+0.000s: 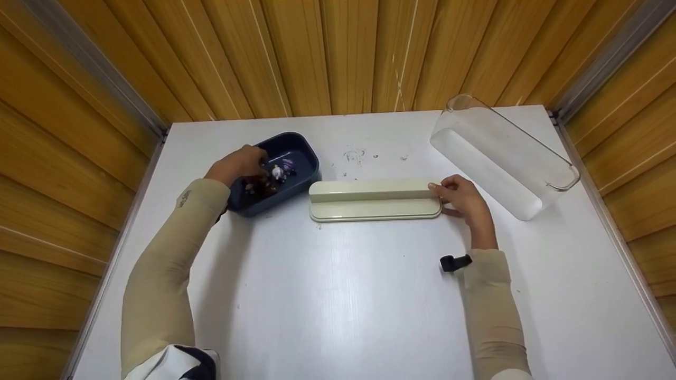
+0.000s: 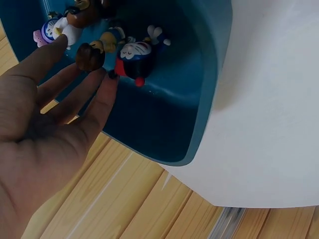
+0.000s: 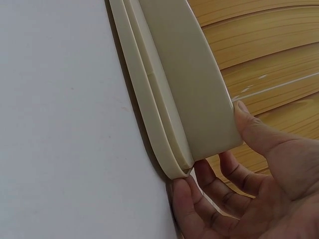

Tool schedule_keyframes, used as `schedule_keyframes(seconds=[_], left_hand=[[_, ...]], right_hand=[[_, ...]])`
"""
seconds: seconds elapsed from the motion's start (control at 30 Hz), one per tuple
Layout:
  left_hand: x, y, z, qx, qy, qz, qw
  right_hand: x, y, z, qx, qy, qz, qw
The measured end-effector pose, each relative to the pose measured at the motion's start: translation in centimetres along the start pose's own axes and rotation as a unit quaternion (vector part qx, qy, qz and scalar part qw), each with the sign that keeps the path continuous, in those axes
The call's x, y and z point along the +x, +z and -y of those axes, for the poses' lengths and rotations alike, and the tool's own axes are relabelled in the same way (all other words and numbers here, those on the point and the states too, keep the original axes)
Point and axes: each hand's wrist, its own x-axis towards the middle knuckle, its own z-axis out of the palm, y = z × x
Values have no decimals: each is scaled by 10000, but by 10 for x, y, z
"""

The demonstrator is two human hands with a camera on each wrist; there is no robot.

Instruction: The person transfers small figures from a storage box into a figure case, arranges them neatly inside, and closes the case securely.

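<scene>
In the head view my left hand [image 1: 242, 162] reaches over the rim of a dark blue bin [image 1: 296, 191] holding several small figurines. The left wrist view shows its fingers fairly straight, tips at a brown-haired figurine [image 2: 90, 57] and the thumb by a white one [image 2: 72, 34]. A blue-and-white-faced figurine [image 2: 135, 52] lies beside the fingertips; a purple one [image 1: 289, 165] is farther in. My right hand [image 1: 465, 199] pinches the right end of a long cream stepped stand [image 1: 375, 208], thumb on the upper step and fingers at the end and lower edge.
A long clear plastic cover [image 1: 501, 153] with rounded ends lies at an angle on the right of the white table [image 1: 338, 295]. Small dark specks [image 1: 354, 156] mark the tabletop behind the stand. Wood-patterned panels [image 1: 348, 58] enclose the back and sides.
</scene>
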Motion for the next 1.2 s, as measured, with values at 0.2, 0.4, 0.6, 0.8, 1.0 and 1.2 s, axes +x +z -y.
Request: schedule_keyframes(seconds=[0.2, 0.4, 0.6, 0.8, 1.0, 1.2], left_hand=[[-4, -2, -1, -128, 54, -224, 9997], [1, 0, 0, -152, 56, -356, 9992], [4, 0, 0, -228, 99, -497, 9985], [6, -3, -1, -267, 11, -540, 9982], [11, -3, -2, -378, -213, -606, 9972], [13, 1, -3, -357, -397, -747, 9958]], right_hand=[[2, 1, 2, -27, 18, 7, 10000], [3, 1, 1, -43, -40, 38, 10000], [2, 0, 0, -41, 45, 39, 10000], [1, 0, 0, 9, 99, 98, 9999], [4, -2, 1, -32, 41, 71, 10000], [6, -4, 0, -87, 48, 139, 9999]])
